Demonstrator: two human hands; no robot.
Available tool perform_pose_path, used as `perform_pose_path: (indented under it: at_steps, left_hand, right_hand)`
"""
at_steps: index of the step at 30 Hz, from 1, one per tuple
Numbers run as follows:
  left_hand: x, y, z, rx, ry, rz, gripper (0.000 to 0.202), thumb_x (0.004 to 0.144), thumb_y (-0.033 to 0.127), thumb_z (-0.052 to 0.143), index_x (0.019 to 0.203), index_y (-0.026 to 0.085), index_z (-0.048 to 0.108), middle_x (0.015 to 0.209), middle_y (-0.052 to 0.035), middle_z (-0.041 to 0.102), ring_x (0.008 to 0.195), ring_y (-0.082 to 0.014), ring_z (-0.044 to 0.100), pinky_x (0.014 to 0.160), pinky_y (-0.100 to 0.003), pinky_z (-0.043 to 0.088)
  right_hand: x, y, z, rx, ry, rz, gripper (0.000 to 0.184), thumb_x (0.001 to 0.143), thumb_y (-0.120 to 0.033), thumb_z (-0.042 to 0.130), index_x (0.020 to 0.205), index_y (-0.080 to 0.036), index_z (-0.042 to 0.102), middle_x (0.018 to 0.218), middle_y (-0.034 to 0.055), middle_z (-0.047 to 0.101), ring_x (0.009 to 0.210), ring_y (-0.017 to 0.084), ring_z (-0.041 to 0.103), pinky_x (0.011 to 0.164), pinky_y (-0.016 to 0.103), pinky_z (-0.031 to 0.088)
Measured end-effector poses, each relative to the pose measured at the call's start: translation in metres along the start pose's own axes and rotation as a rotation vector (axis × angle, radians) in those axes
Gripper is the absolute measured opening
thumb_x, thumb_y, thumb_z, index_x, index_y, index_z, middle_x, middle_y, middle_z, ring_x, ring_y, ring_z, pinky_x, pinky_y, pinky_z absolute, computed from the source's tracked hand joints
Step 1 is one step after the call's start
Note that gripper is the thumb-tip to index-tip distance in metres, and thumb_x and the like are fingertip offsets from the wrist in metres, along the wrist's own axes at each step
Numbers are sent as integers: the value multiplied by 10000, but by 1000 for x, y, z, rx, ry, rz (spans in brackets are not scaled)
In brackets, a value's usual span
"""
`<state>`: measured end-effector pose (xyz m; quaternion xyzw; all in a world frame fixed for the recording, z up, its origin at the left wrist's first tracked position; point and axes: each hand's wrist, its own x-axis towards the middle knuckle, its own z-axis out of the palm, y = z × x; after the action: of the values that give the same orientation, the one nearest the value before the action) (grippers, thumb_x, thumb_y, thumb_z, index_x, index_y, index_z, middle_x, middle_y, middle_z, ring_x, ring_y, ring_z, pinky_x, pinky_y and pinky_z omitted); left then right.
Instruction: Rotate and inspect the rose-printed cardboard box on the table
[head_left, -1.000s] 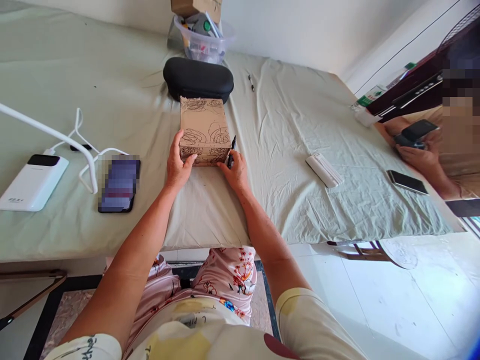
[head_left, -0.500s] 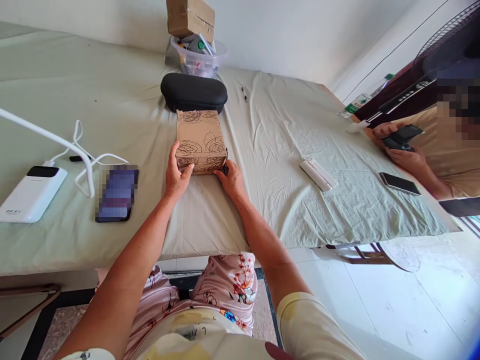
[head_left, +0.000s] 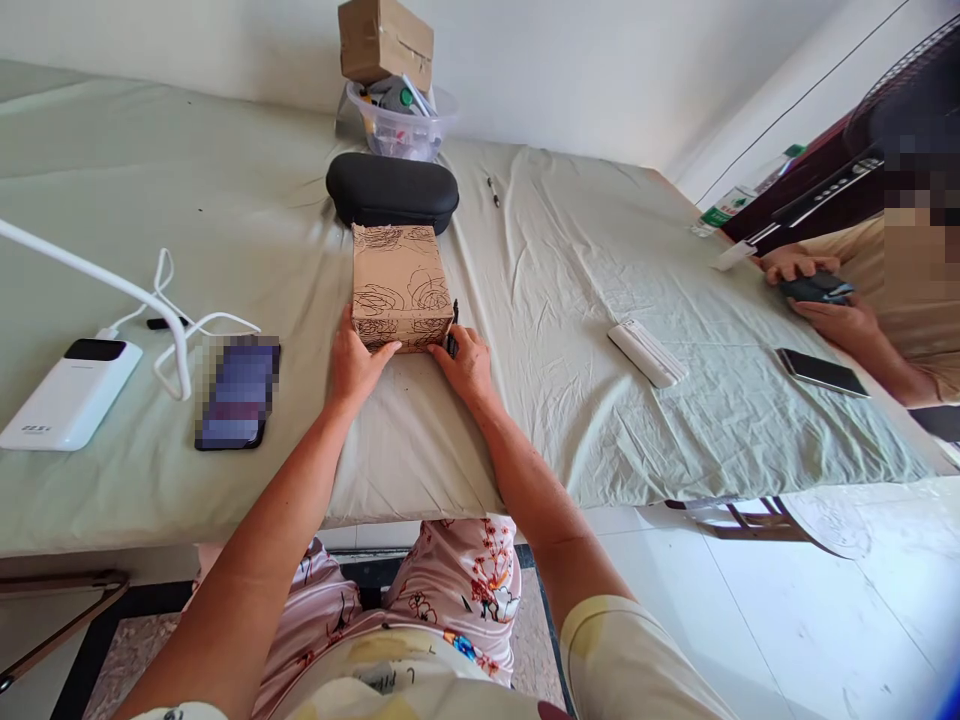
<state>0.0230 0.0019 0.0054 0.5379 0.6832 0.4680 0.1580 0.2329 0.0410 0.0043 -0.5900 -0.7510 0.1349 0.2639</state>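
A small cardboard box [head_left: 397, 268] with black scribbled loops on its top and front lies on the cloth-covered table. My left hand [head_left: 358, 362] grips its front left corner, thumb across the lower front edge. At the front right corner, my right hand [head_left: 466, 362] is closed against the box, its thumb on the front. A slim dark object [head_left: 454, 318] pokes up between my right fingers and the box; its kind is mostly hidden. Right behind the box is a black zip case [head_left: 391, 190].
A clear plastic tub [head_left: 405, 132] of odds and ends, topped by another carton [head_left: 384, 42], stands at the wall. Left are a phone [head_left: 236, 395], white power bank [head_left: 71, 395] and cable. Right lie a pen [head_left: 493, 192], white slim object [head_left: 647, 353], phone [head_left: 823, 372]; a co-worker's hands [head_left: 840, 315] hold something dark.
My left hand has slid down toward the box's front edge, and its thumb reaches farther right. My right hand stays at its corner. The co-worker's dark object has changed its tilt.
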Motion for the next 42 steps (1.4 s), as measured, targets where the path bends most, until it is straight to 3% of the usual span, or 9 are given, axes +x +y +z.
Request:
perform_pose_path:
  at_steps: [8, 14, 20, 32, 42]
  left_hand:
    - [-5, 6, -2, 295, -7, -68, 721, 796, 370, 864, 1401, 150, 538, 1470, -245, 635, 1496, -419, 520, 1300, -691, 255]
    - [-3, 6, -4, 341, -22, -66, 591, 838, 358, 832, 1336, 171, 577, 1463, -245, 646, 1484, -389, 542, 1302, -655, 267]
    - [-1, 0, -1, 326, -10, -52, 498, 847, 345, 835, 1257, 175, 611, 1372, -222, 703, 1429, -382, 591, 1292, -643, 288]
    - [0, -14, 6, 251, 19, -17, 467, 871, 339, 806, 1263, 159, 626, 1403, -247, 687, 1461, -392, 564, 1301, -647, 271]
    - [1, -7, 1, 282, 11, -36, 494, 887, 330, 792, 1299, 121, 619, 1451, -285, 647, 1473, -392, 553, 1321, -633, 241]
  right_hand:
    - [-2, -14, -6, -112, -41, 68, 419, 970, -471, 664, 1317, -236, 668, 1310, 161, 693, 1255, 359, 611, 1033, 473, 453]
    - [-2, -15, -7, -136, -39, 62, 367, 998, -509, 607, 1231, -239, 692, 1258, 153, 692, 1203, 348, 602, 986, 442, 436]
    - [2, -14, -7, -108, -53, 74, 292, 1023, -450, 575, 1188, -254, 714, 1245, 140, 698, 1199, 340, 599, 981, 443, 434]
    - [4, -1, 0, -22, 2, 28, 261, 1028, -403, 536, 1099, -259, 741, 1156, 133, 728, 1098, 316, 618, 953, 440, 444]
    - [3, -5, 0, -4, 28, 20, 317, 1017, -372, 530, 1226, -243, 730, 1221, 146, 738, 1155, 328, 638, 1008, 470, 445]
